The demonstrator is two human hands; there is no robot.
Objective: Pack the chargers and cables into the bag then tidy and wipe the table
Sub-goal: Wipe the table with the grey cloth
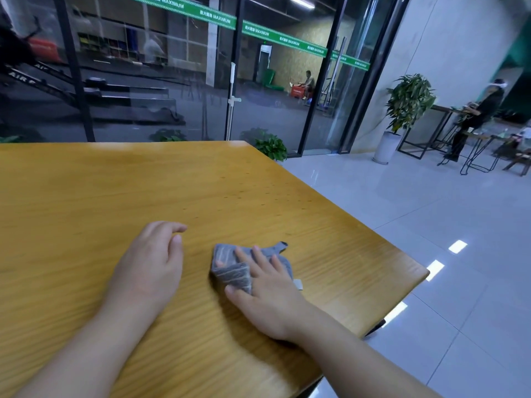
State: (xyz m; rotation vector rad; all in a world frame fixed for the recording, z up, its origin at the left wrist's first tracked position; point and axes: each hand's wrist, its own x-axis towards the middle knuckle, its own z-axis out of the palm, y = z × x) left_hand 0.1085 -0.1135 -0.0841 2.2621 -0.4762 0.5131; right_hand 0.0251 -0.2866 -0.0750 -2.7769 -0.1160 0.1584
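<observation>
On the wooden surface, right grip flat, pressing a grey cloth; left grip relaxed, holding nothing.

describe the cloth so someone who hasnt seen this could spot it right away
On the wooden table, look near its right edge, under the right hand. The cloth is small, grey and folded, pressed flat by straight fingers; the left hand beside it holds nothing.

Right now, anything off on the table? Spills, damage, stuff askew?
Nothing serious. The right hand presses a grey cloth flat on the wooden table; the cloth is bunched, one corner flipped out. Small dark specks dot the far right of the tabletop. The left hand rests idle beside it.
</observation>
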